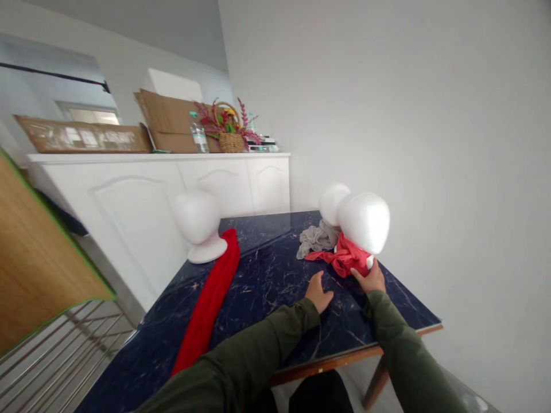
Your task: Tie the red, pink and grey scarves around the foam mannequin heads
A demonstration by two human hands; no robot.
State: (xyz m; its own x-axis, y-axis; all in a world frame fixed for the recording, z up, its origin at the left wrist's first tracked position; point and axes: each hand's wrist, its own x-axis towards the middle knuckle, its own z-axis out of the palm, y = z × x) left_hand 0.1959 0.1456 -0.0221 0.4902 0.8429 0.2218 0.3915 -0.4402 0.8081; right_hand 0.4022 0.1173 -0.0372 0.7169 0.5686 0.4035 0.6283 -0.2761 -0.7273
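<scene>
On the right of the table, a white mannequin head (365, 221) leans to one side, with a coral-red scarf (349, 255) wrapped around its neck. My right hand (371, 279) grips low at its base, the thumb by the scarf's lower edge and the fingers on the far side, partly hidden. Over the tabletop just left of there, my left hand (319, 292) is open and empty, thumb and fingers apart. Behind, a second mannequin head (333, 202) has a grey scarf (317, 237) bunched around its bottom.
A third mannequin head (198, 221) stands bare at the table's left edge. Beside it, a long red scarf (210, 304) runs down the dark blue marbled table (269, 269). A white cabinet (142, 195) carries cardboard boxes, a bottle and a flower basket (231, 141). A metal rack (86, 344) stands left.
</scene>
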